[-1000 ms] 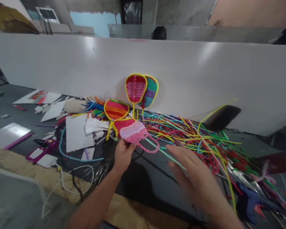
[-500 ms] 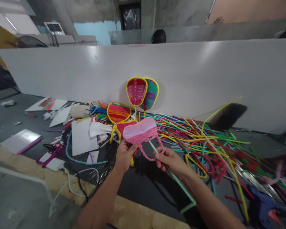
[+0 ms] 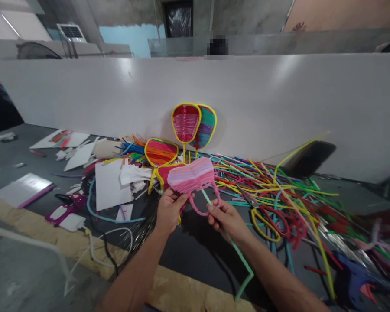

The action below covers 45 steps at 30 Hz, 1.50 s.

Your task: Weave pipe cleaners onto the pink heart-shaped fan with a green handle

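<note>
Between my hands is a pink and lilac pipe-cleaner piece (image 3: 193, 175), its rows packed side by side, with an open pink loop at its lower right. My left hand (image 3: 171, 208) pinches its lower left edge. With fingers closed, my right hand (image 3: 225, 219) grips a mint green pipe cleaner (image 3: 242, 255) beside the loop. One end of that pipe cleaner reaches up to the pink rows; the other hangs down, sharply bent. Behind stand two finished-looking paddle shapes with yellow rims, one red and pink (image 3: 186, 123), one teal and purple (image 3: 208, 125).
Loose pipe cleaners (image 3: 263, 182) are heaped on the right with yellow-handled scissors (image 3: 264, 225) and a blue glue gun (image 3: 357, 277). White card (image 3: 112, 184), a purple-framed gadget (image 3: 66, 210) and cables lie left. A white partition (image 3: 117, 95) rises behind; a dark phone (image 3: 312, 158) leans there.
My right hand has shifted slightly, and the mint green pipe cleaner's hanging end has swung left and down. The view has moved a little; a person in yellow at far left is out of sight.
</note>
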### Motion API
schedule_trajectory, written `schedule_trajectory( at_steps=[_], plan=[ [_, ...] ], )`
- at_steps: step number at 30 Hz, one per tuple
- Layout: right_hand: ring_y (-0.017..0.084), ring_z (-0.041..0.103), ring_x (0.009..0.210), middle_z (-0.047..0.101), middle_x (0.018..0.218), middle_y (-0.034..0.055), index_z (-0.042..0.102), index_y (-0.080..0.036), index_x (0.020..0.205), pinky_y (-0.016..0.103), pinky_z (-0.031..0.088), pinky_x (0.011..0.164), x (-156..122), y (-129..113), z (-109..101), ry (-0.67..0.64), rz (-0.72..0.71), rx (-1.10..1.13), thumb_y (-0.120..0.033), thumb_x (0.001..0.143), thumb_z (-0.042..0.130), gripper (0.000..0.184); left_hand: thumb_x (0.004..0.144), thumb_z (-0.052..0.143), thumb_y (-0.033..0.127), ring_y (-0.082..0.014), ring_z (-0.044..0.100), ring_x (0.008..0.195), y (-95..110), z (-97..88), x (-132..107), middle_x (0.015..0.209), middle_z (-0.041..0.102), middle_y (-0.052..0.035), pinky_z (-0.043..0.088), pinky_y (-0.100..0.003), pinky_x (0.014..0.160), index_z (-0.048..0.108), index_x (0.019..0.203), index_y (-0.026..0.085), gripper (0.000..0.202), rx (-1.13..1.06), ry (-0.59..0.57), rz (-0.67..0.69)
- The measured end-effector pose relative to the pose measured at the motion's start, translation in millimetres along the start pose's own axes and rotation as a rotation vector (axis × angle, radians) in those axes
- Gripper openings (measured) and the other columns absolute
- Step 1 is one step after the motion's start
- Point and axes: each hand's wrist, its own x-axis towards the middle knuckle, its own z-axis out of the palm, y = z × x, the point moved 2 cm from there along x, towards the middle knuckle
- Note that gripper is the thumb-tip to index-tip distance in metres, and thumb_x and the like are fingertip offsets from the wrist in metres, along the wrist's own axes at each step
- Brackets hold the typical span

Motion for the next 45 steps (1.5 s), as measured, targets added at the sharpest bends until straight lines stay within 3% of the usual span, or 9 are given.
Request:
schedule_trajectory(
  at_steps=[11, 16, 21, 23, 26, 29, 32, 39, 45],
  plan=[
    [0.003, 0.038, 0.036, 0.057, 0.049, -0.0052, 0.050, -0.018, 0.076, 0.014, 0.022, 0.036, 1, 8, 7, -0.047, 0.032, 0.109, -0.043, 0.068, 0.073, 0.035, 0.064, 0.076, 0.021, -0.0182, 0.068, 0.078, 3, 0.2, -2, 0.084, 0.071, -0.0027, 0.055, -0.035, 0.078, 0.061, 0.093, 0.016, 0.034, -0.009, 0.075, 0.018],
    [0.004, 0.043, 0.039, 0.058, 0.052, -0.0054, 0.051, -0.019, 0.083, 0.015, 0.027, 0.039, -2, 10, 14, -0.025, -0.025, 0.144, -0.045, 0.070, 0.071, 0.035, 0.069, 0.072, 0.035, -0.0245, 0.063, 0.100, 3, 7.4, -7, 0.102, 0.069, -0.0091, 0.050, -0.039, 0.089, 0.060, 0.101, 0.018, 0.038, -0.197, -0.190, -0.164],
    [0.008, 0.050, 0.047, 0.061, 0.060, -0.0025, 0.052, -0.019, 0.087, 0.019, 0.035, 0.046, -5, 15, 18, -0.165, -0.046, -0.084, -0.056, 0.076, 0.059, 0.039, 0.073, 0.068, 0.022, -0.0288, 0.062, 0.104, -4, 12.8, -13, 0.106, 0.068, -0.0145, 0.050, -0.042, 0.087, 0.061, 0.103, 0.013, 0.032, -0.212, -0.318, -0.404],
    [0.010, 0.050, 0.050, 0.059, 0.061, -0.0011, 0.056, -0.018, 0.080, 0.021, 0.035, 0.047, -5, 11, 12, -0.180, -0.127, -0.327, -0.059, 0.081, 0.050, 0.041, 0.074, 0.066, 0.018, -0.0295, 0.061, 0.105, -4, 13.2, -14, 0.108, 0.067, -0.0160, 0.051, -0.041, 0.087, 0.063, 0.101, 0.012, 0.028, -0.193, -0.296, -0.420],
    [0.012, 0.048, 0.053, 0.053, 0.058, -0.0008, 0.057, -0.019, 0.069, 0.024, 0.036, 0.052, -5, -6, -3, 0.051, -0.373, -0.713, -0.048, 0.088, 0.043, 0.038, 0.073, 0.067, 0.015, -0.0292, 0.060, 0.107, -2, 13.6, -13, 0.114, 0.065, -0.0152, 0.050, -0.041, 0.088, 0.065, 0.098, 0.012, 0.025, -0.189, -0.248, -0.375],
    [0.016, 0.054, 0.069, 0.060, 0.076, 0.0026, 0.062, -0.022, 0.089, 0.028, 0.042, 0.063, -7, -23, -11, 0.220, -0.654, -0.915, -0.031, 0.087, 0.050, 0.015, 0.071, 0.069, 0.016, -0.0288, 0.062, 0.104, -1, 15.9, -16, 0.112, 0.066, -0.0145, 0.050, -0.044, 0.087, 0.065, 0.100, 0.014, 0.030, -0.162, -0.268, -0.381],
    [0.019, 0.055, 0.085, 0.060, 0.091, 0.0064, 0.063, -0.024, 0.101, 0.032, 0.046, 0.075, -8, -28, -8, 0.164, -0.840, -1.075, -0.018, 0.083, 0.051, 0.022, 0.068, 0.073, 0.019, -0.0265, 0.065, 0.096, -4, 20.3, -21, 0.101, 0.069, -0.0125, 0.051, -0.043, 0.083, 0.065, 0.098, 0.016, 0.032, -0.137, -0.328, -0.417],
    [0.020, 0.055, 0.086, 0.062, 0.090, 0.0073, 0.065, -0.022, 0.090, 0.031, 0.046, 0.072, -11, -23, -3, 0.238, -0.846, -1.394, -0.019, 0.083, 0.054, 0.014, 0.060, 0.079, 0.023, -0.0196, 0.066, 0.066, -7, 28.4, -32, 0.057, 0.065, -0.0013, 0.053, -0.030, 0.059, 0.066, 0.078, 0.018, 0.023, 0.003, -0.359, -0.439],
    [0.019, 0.056, 0.083, 0.061, 0.085, 0.0061, 0.062, -0.022, 0.083, 0.032, 0.046, 0.073, -12, -27, -5, 0.245, -0.913, -1.112, -0.018, 0.081, 0.054, 0.010, 0.066, 0.075, 0.026, -0.0255, 0.067, 0.088, -7, 23.9, -28, 0.088, 0.071, -0.0103, 0.053, -0.038, 0.073, 0.065, 0.097, 0.017, 0.034, -0.126, -0.340, -0.463]
  ],
)
